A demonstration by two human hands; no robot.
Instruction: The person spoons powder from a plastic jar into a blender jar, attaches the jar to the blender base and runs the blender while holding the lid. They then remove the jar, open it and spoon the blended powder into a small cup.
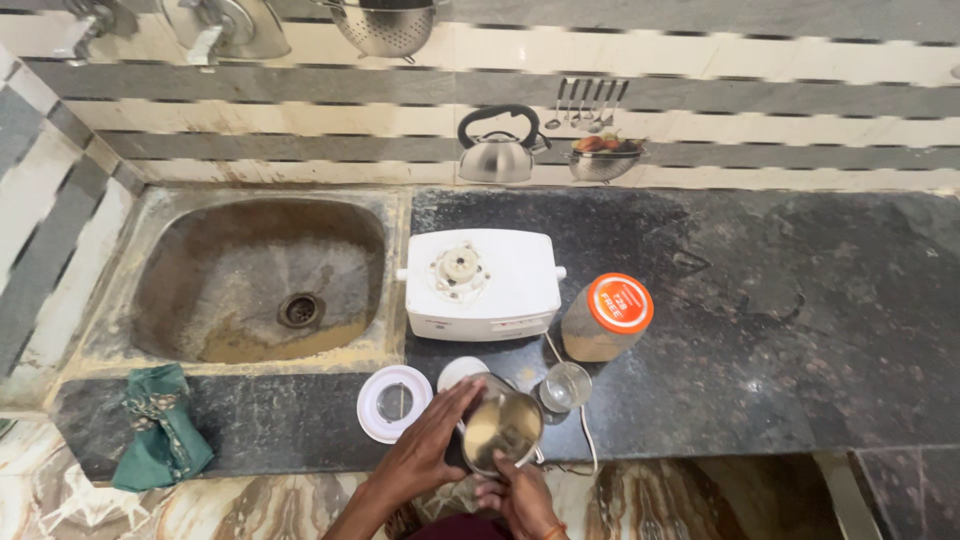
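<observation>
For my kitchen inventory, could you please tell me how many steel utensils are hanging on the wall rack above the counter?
5, hanging side by side on the rack on the tiled wall, above the steel fruit bowl and right of the kettle. They are small and blurred, so another may be hidden.

Dark speckled stone worktop [800, 330] lies bare to the right, wide passage there. Around the steel jar [503, 432] it's crowded: white round lid [394, 402] just left, small clear glass [566, 386] just right, white square mixer base [483, 284] and orange-capped plastic jar [608, 316] behind. Stained sink basin [255, 275] open at left.
</observation>
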